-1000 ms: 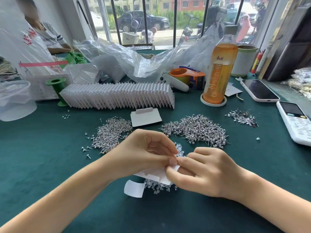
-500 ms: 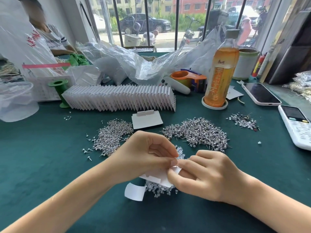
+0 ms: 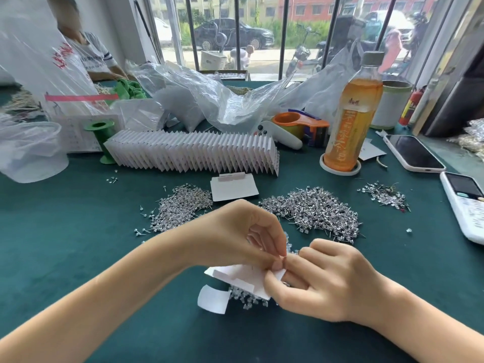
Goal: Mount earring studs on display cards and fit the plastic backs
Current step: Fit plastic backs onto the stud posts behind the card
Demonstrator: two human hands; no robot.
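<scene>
My left hand (image 3: 243, 234) and my right hand (image 3: 322, 281) meet over the green table, both pinching one white display card (image 3: 242, 280) at its right corner. A stud between the fingertips is too small to make out. Under the card lies a small heap of clear plastic backs (image 3: 246, 299). Silver earring studs lie in two big piles, one at the left (image 3: 180, 209) and one at the right (image 3: 314, 213). A blank card (image 3: 233, 187) lies between them. Behind it stands a long row of filled cards (image 3: 193, 153).
A tea bottle (image 3: 353, 113) on a coaster, a tape dispenser (image 3: 301, 124), two phones (image 3: 413, 153) (image 3: 466, 203) and a small stud pile (image 3: 385, 195) sit at the right. Plastic bags (image 3: 209, 100) and a green spool (image 3: 100, 137) crowd the back. Another person (image 3: 78, 48) sits far left.
Both hands stay on the card; the fingertips have shifted slightly along its right corner. The view has tilted down a little.
</scene>
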